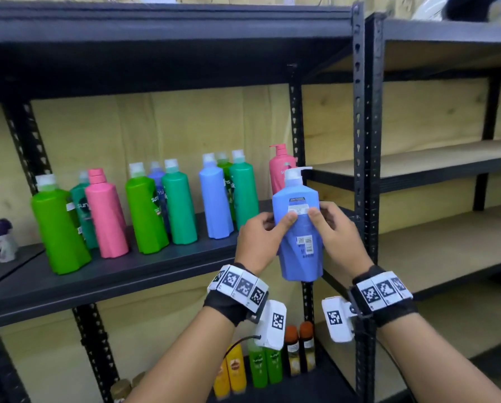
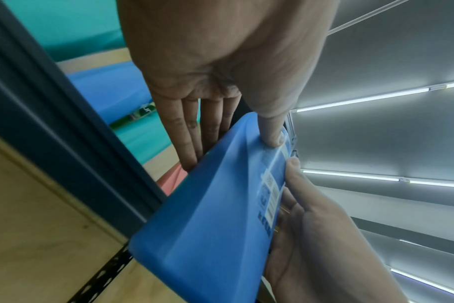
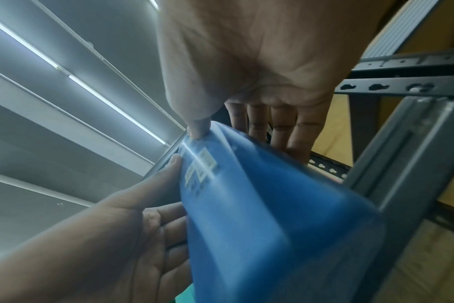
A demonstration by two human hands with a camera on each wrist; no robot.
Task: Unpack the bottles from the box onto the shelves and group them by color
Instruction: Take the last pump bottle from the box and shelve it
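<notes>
Blue pump bottle (image 1: 298,228) upright, label side out, held by left grip (image 1: 259,242) and right grip (image 1: 338,239), thumbs pressing label, before the shelf (image 1: 156,266).

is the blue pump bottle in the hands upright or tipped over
Upright, off the shelf. The blue bottle hangs pump-up between the left hand and right hand, thumbs on its label, base in the air.

The blue bottle (image 1: 298,242) looks like smooth, satin plastic with glossy paper labels and a white plastic pump. The rack (image 1: 358,117) posts are matt black perforated metal. The right-hand shelves (image 1: 435,158) are pale raw-looking board with visible grain; the left shelf (image 1: 104,274) is dark and matt. The wristbands (image 1: 229,309) look like black cloth.
</notes>
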